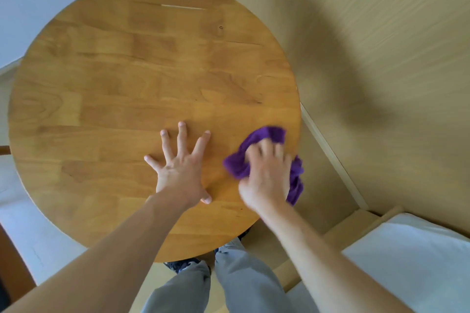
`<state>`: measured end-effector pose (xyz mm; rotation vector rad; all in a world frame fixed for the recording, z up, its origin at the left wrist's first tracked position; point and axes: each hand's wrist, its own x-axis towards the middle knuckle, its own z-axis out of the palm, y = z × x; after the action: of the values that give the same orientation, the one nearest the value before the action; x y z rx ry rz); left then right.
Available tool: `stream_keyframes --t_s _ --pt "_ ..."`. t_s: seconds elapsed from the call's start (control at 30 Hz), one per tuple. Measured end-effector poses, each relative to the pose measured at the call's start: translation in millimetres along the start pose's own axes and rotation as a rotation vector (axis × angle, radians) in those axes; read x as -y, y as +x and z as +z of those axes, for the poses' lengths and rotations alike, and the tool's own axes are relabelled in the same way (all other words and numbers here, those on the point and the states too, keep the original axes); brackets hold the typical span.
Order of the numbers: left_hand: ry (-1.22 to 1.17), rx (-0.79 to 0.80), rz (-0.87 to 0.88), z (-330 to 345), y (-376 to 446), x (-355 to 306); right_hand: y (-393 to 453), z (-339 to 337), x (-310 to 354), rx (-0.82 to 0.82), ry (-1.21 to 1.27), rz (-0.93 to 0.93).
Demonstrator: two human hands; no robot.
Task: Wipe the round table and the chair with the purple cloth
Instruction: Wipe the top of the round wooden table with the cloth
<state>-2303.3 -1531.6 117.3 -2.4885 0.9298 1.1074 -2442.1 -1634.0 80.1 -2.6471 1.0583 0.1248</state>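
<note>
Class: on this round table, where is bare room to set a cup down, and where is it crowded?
Bare wood runs across the round table from the far and left rim to the left hand. The near right edge is crowded: the right hand presses the purple cloth there.

Purple cloth (256, 138) under right hand (267, 178)

Round wooden bench (127, 79), honey-toned planks, standing on pale wood-grain floor (368, 46). Lying on it near the right edge: crumpled purple cloth (241, 160), pressed under the right hand (267, 175). Resting flat just beside, the left hand (178, 170), fingers (181, 134) spread.
</note>
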Motion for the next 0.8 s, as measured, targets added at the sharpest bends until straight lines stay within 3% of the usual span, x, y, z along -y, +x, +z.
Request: stream_keyframes --t_s 0.1,0.17,0.23,0.4,0.5,0.57,0.7,0.8 --pt "0.000 -0.004 -0.010 0.3 -2.5 -0.1 -37.7 11.1 -8.3 0.032 0.048 -0.392" --pt "0.002 -0.021 -0.018 1.0 -2.3 1.3 -21.6 6.2 -21.5 0.048 0.071 -0.551" --pt "-0.005 -0.032 -0.015 1.6 -0.1 2.0 17.8 -5.0 -27.0 0.071 0.037 -0.494" --pt "0.000 -0.036 -0.018 2.4 0.9 -0.1 122.5 -20.1 -10.4 -0.115 0.060 -0.036" --pt "-0.017 -0.022 -0.017 0.8 1.5 -0.4 140.3 -19.8 14.4 -0.111 0.010 0.159" --pt "-0.017 -0.014 -0.010 1.2 1.7 -0.4 125.5 -14.3 30.3 -0.078 0.005 0.132" --pt "-0.014 -0.010 0.003 1.1 1.8 -1.1 77.1 -2.3 49.8 0.021 0.048 -0.091" --pt "-0.023 0.000 0.011 0.5 1.2 -0.5 83.3 -19.2 54.7 0.069 0.312 0.019"
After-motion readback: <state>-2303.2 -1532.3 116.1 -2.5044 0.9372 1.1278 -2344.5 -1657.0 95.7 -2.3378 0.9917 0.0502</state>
